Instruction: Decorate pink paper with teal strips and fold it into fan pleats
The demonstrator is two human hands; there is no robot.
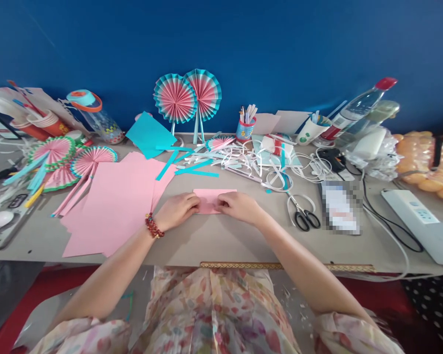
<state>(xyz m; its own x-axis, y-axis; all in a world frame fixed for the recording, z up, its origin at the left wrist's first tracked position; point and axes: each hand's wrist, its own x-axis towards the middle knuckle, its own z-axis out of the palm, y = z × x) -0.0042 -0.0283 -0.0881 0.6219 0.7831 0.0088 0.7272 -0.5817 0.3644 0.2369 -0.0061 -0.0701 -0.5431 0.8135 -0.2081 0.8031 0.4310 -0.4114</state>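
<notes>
A small piece of pink paper (209,199) lies on the table in front of me, wider than it is deep. My left hand (180,210) grips its left end with curled fingers, a dark red bead bracelet around the wrist. At the right end, my right hand (239,206) pinches the same paper, its fingers bent inward. Part of the near edge is hidden by my fingers. Left of my hands is a stack of larger pink sheets (121,196). Black-handled scissors (305,216) rest on the table to the right of my right hand.
Paper strips (236,160) are heaped behind my hands, near a turquoise sheet (151,133). Two round folded-paper fans (175,98) stand against the blue wall. More fans (92,160) lie at left. A blurred phone (340,206), cables and a power strip (415,211) occupy the right.
</notes>
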